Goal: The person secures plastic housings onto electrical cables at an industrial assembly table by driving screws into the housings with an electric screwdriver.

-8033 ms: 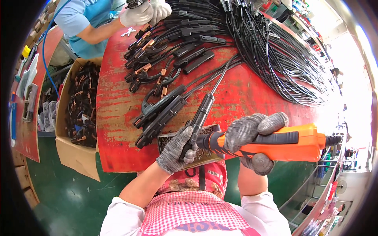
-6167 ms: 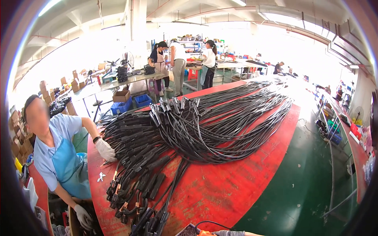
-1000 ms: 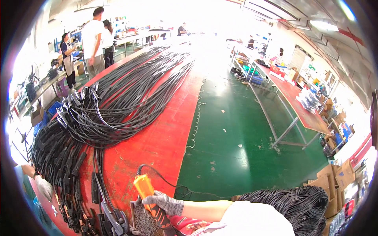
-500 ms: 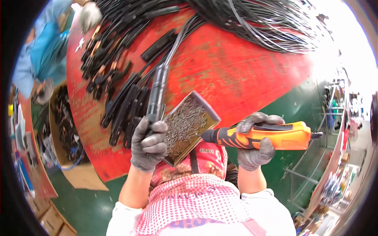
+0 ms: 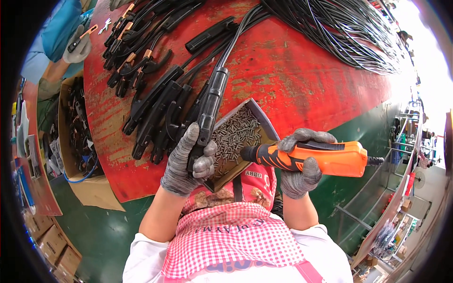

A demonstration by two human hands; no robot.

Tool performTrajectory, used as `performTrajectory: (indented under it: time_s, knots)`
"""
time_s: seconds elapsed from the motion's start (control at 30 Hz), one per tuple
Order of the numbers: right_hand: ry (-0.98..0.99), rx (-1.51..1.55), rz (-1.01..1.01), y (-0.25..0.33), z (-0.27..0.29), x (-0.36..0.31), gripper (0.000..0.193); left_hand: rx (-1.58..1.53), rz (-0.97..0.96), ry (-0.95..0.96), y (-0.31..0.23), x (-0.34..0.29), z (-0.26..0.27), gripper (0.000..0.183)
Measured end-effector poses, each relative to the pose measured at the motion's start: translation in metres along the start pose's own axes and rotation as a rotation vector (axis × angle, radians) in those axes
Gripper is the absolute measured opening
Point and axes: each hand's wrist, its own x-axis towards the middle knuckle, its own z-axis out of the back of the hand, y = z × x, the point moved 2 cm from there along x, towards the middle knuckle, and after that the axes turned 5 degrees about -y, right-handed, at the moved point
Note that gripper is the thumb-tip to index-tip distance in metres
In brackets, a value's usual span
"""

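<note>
Black handle (image 5: 213,99) slants at eleven o'clock of the screw box (image 5: 265,120), its lower end partly covered by the left hand (image 5: 184,162) curled around it. The right hand (image 5: 298,179) grips an orange driver (image 5: 337,162) at three o'clock, its tip indistinct. Loose screws (image 5: 236,134) lie in the screw box; at nine o'clock, a carton (image 5: 96,194) holds jumbled dark parts (image 5: 78,118).

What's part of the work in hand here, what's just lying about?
In use:
- black handle, in left hand
- orange tool, in right hand
- box of small fasteners, between them

Apparently just lying about:
- blue hose
- white bits
- cartons, lower left
</note>
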Motion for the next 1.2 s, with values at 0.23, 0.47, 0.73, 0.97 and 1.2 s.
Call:
performTrajectory:
  time_s: [0.23,0.47,0.73,0.97,1.2]
  knots:
    - [0.004,-0.005,-0.041,-0.01,-0.005,0.002,0.053,-0.013,0.002,0.008,0.001,0.002,0.001,0.039]
    - [-0.016,0.037,-0.03,-0.001,-0.007,0.004,0.051,-0.01,0.021,0.02,0.002,0.004,0.001,0.038]
    - [0.121,0.155,0.076,0.045,-0.026,0.023,0.044,-0.066,0.042,0.079,0.003,0.008,0.007,0.041]
    - [0.176,0.311,0.114,0.055,-0.058,0.038,0.04,-0.053,0.078,0.082,0.005,0.01,0.012,0.054]
    - [0.123,0.318,0.073,0.037,-0.063,0.037,0.044,-0.092,0.077,0.117,0.005,0.011,0.013,0.049]
